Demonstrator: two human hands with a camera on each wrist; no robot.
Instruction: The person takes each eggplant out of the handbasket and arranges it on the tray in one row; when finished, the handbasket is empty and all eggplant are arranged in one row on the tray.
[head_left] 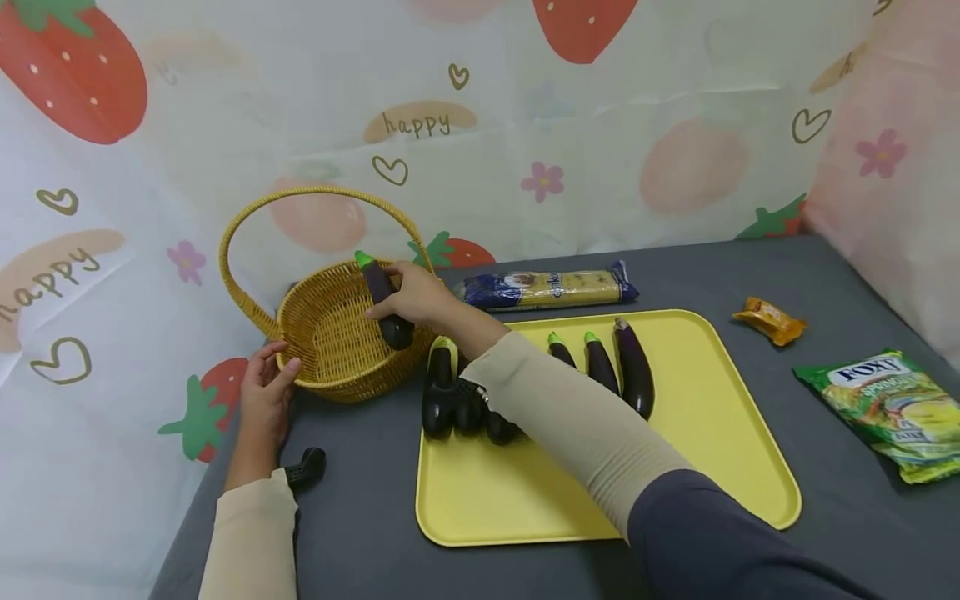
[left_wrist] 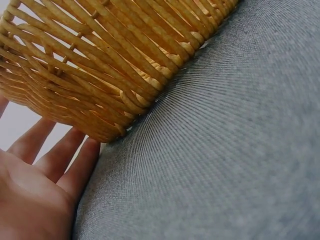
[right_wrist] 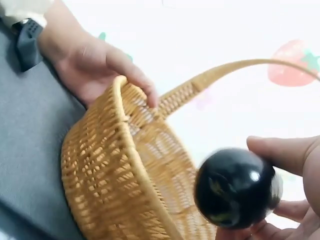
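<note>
A woven wicker basket with a tall arched handle stands at the left of the table. My left hand holds its near left rim, the thumb hooked over the edge and the fingers against the outer wall. Over the basket's right side, my right hand grips a dark eggplant with a green stem end. The eggplant's rounded bottom faces the right wrist camera. More eggplants lie on a yellow tray, some partly hidden by my right sleeve.
Behind the tray lies a long blue-and-yellow packet. To the right are a small orange wrapped snack and a green candy bag. A printed sheet hangs close behind the basket and along the left.
</note>
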